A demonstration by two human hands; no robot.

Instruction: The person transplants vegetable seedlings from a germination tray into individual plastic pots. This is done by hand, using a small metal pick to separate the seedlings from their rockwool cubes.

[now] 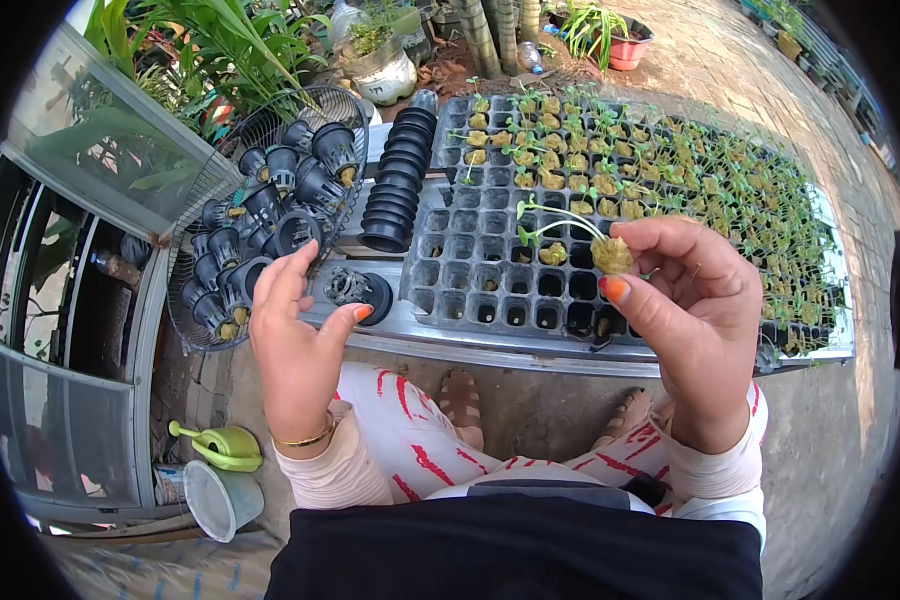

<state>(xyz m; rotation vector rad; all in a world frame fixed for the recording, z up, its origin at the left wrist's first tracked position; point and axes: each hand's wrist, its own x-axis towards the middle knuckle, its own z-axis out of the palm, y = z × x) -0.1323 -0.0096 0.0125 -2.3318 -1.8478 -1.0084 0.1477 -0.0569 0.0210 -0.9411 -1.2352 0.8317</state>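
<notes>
Between the thumb and fingertips of my right hand (705, 315) is a seedling plug (612, 257), a yellowish-brown block with thin pale stems and small green leaves pointing left. It is held above the near edge of the black seedling tray (460, 222). My left hand (300, 345) is open, thumb and fingers spread, with nothing in its grasp. Just beyond its thumb, a black net pot (350, 287) lies tipped over on the metal bench (420, 335). Many cells at the tray's left show bare, while plugs with sprouts crowd its right side.
A stack of black net pots (400, 180) lies beside the tray. To the left, a wire basket (185, 325) holds many more pots, several with plugs showing. A green watering can (228, 447) and pale bucket (222, 500) stand on the floor. Potted plants line the back.
</notes>
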